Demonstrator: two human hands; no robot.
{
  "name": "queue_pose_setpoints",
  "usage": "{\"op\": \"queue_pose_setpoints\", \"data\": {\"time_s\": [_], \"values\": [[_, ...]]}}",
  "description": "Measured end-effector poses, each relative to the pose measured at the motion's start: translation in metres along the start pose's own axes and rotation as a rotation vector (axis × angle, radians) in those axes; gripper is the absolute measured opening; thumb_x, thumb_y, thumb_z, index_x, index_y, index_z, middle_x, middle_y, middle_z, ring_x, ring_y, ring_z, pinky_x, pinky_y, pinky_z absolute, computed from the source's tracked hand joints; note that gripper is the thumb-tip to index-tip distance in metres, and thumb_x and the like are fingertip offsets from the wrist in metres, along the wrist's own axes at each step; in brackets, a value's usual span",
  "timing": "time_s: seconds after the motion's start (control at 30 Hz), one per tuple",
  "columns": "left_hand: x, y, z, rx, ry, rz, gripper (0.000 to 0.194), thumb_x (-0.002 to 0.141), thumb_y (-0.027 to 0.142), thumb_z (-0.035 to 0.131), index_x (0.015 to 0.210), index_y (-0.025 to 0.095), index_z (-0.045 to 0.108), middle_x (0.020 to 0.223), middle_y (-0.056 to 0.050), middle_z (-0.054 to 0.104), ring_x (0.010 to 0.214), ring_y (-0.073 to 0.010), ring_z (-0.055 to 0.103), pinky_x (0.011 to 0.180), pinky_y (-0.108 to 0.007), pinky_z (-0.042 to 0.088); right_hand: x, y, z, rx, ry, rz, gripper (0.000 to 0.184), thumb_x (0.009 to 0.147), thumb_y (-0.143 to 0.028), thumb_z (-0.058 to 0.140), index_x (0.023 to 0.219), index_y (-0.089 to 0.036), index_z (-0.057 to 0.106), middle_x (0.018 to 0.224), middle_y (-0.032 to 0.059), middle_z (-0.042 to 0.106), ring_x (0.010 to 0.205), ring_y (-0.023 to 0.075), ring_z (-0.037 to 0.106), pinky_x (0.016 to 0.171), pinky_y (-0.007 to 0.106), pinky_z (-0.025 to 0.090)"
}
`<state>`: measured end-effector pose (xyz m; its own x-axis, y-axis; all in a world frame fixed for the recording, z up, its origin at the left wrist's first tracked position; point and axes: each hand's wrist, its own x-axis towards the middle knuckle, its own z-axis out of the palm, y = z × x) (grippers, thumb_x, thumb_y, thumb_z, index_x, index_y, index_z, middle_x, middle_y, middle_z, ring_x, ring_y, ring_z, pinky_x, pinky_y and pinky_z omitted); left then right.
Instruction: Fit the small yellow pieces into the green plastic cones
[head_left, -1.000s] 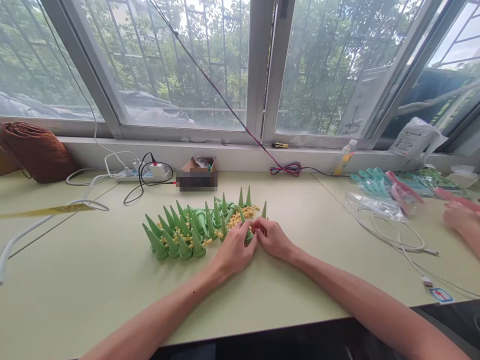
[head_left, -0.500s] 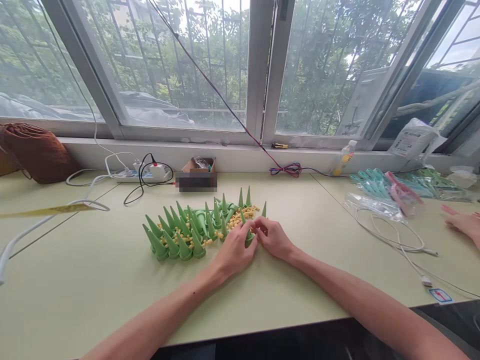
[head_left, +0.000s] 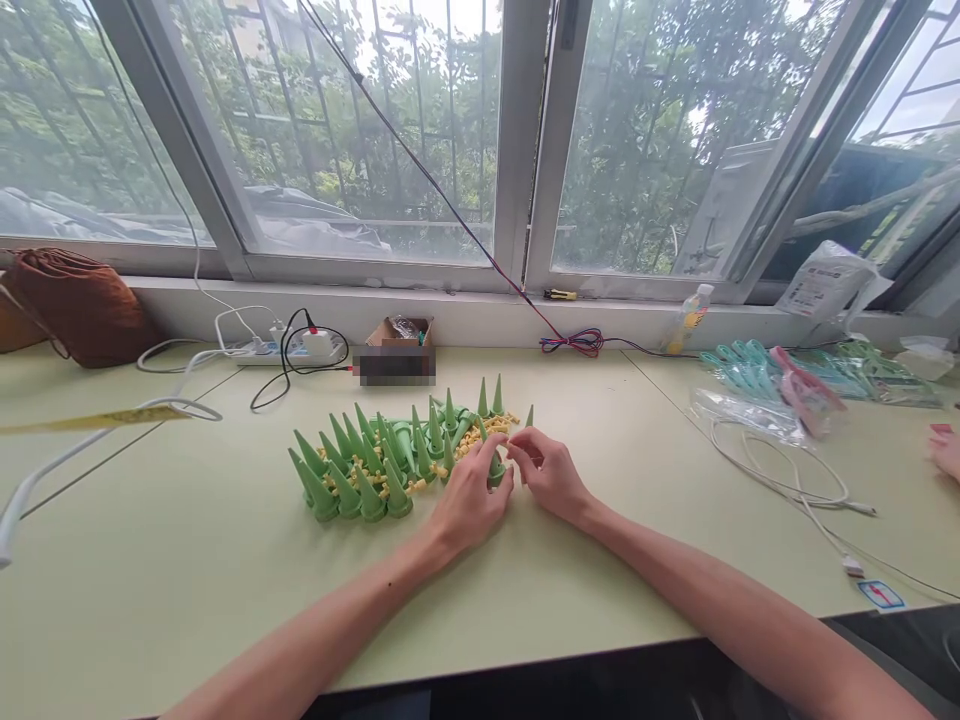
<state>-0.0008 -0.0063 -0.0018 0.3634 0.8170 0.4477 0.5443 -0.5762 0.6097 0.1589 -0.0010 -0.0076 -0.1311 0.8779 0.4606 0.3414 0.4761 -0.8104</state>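
Note:
My left hand [head_left: 471, 500] is curled around a green plastic cone [head_left: 496, 468], gripping it close to the tabletop, and partly covers it. Against the left fingertips, my right hand [head_left: 553, 474] is pinched together; whatever it holds is too small and hidden to make out. Behind the right fingers stands another green cone [head_left: 529, 416]. To the left, many green cones [head_left: 346, 495] stand in a cluster, and a few lie on their sides. Small yellow plastic pieces [head_left: 471, 437] are heaped just beyond my left hand and scattered among the cones.
A box [head_left: 405, 330] and a power strip [head_left: 300, 348] with cables sit at the back. On the right are a bottle [head_left: 688, 320], bagged teal items [head_left: 742, 362] and a white cable [head_left: 787, 480]. Another person's hand [head_left: 946, 450] shows at the right edge.
My right fingers have drawn slightly away from the cone in my left hand. At the right edge, the other person's hand has moved mostly out of view.

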Motion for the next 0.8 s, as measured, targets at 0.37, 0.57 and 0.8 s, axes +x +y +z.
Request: {"op": "queue_pose_setpoints", "data": {"time_s": [0.37,0.57,0.8], "values": [[0.0022,0.0048,-0.0027,-0.064,0.021,0.013,0.029,0.086,0.021,0.056,0.114,0.023,0.056,0.095,-0.001,0.065,0.056,-0.0095,0.052,0.060,-0.026,0.048,-0.0013,0.0009,-0.0001,0.051,0.030,0.001,0.024,0.098,-0.042,0.047,0.090,-0.020,0.054,0.077,0.0025,0.066,0.049,0.0113,0.052,0.052,0.026,0.047],[0.0015,0.0052,-0.0031,-0.063,0.011,0.042,0.030,0.085,0.021,0.057,0.115,0.022,0.057,0.090,-0.001,0.065,0.056,-0.0096,0.052,0.060,-0.025,0.047,-0.0013,0.0014,0.0003,0.094,0.023,0.010,0.026,0.098,-0.044,0.046,0.091,-0.020,0.053,0.079,0.0016,0.065,0.048,0.0105,0.051,0.050,0.025,0.047],[0.0015,0.0051,-0.0029,-0.085,0.013,0.032,0.025,0.085,0.021,0.057,0.110,0.022,0.057,0.094,0.000,0.066,0.054,-0.0084,0.049,0.056,-0.023,0.046,-0.0014,0.0024,0.0005,0.122,0.023,0.022,0.024,0.096,-0.043,0.051,0.091,-0.020,0.053,0.076,0.0002,0.063,0.049,0.0107,0.052,0.049,0.025,0.046]]}}
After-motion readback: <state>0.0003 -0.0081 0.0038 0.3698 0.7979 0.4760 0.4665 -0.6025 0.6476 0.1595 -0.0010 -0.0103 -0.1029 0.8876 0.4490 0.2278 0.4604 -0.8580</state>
